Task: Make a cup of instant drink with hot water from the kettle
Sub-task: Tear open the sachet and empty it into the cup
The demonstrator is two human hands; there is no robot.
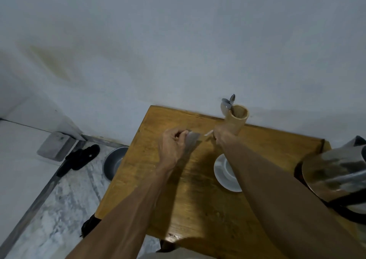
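Both my hands are over the far part of a wooden table [190,203]. My left hand [172,147] pinches a small grey sachet [192,140] at its left end. My right hand [219,135] grips the sachet's other end, where a thin pale strip [209,133] sticks out. A white cup on a white saucer [222,174] stands under my right forearm, partly hidden by it. A steel kettle [336,176] with a black base sits at the table's right edge.
A tan wooden holder [237,122] with spoons [228,102] stands at the table's far edge against the white wall. On the marble floor to the left lie a metal bowl [113,162], a black sandal [81,158] and a grey block [53,146].
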